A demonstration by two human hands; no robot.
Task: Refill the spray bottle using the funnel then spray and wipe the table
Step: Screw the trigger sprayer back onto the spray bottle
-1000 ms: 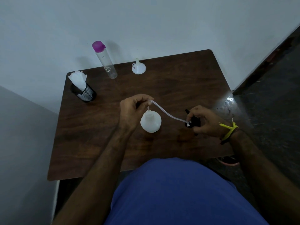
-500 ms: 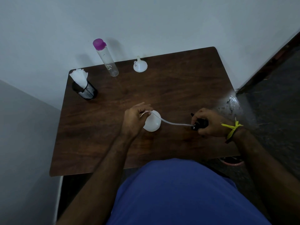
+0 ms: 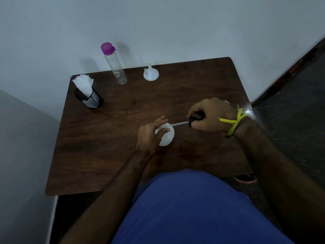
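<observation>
1. Since the earlier frame, the right hand [image 3: 211, 118] has brought the black spray head [image 3: 196, 118] closer to the white spray bottle [image 3: 167, 139], and less dip tube [image 3: 179, 123] shows.
2. Both hands grip: the right curls round the head, and the left hand [image 3: 150, 135] holds the bottle mid-tabletop [image 3: 105, 147].
3. At the far edge stand a funnel [image 3: 150, 75] and a purple-capped bottle [image 3: 115, 67]; far left is a mesh cup [image 3: 90, 100] of tissues.

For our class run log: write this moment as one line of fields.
left hand holds spray bottle | right hand grips spray head, tube runs to bottle top | funnel untouched at table back
</observation>
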